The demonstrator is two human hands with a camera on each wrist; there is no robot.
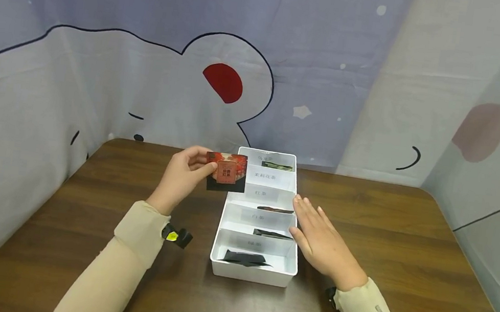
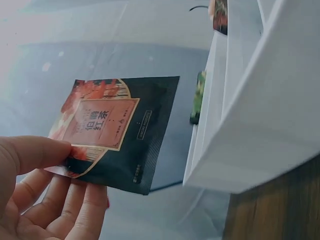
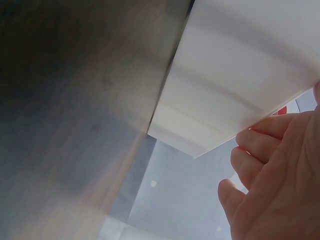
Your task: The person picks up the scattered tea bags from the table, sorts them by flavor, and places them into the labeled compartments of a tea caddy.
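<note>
My left hand (image 1: pixel 184 173) pinches a tea sachet (image 1: pixel 227 174) by its left edge, thumb in front and fingers behind. The sachet has a red-orange autumn picture, a pink label and a dark lower band. It is held up over the left rim of a long white divided box (image 1: pixel 251 275), overlapping it in the head view. Flat fingers of my right hand (image 1: pixel 325 242) rest along the box's right rim, holding nothing. In the right wrist view, those fingertips (image 3: pixel 245 137) are right at the upper edge of the box's white wall (image 3: pixel 200 90).
Labelled compartments run front to back in the box. A black sachet (image 1: pixel 245 258) lies in the front one, a dark sachet (image 1: pixel 272 234) behind it, a reddish sachet (image 1: pixel 275 210) in the middle and a green sachet (image 1: pixel 276 166) at the back. Curtains hang behind the wooden table (image 1: pixel 377 217).
</note>
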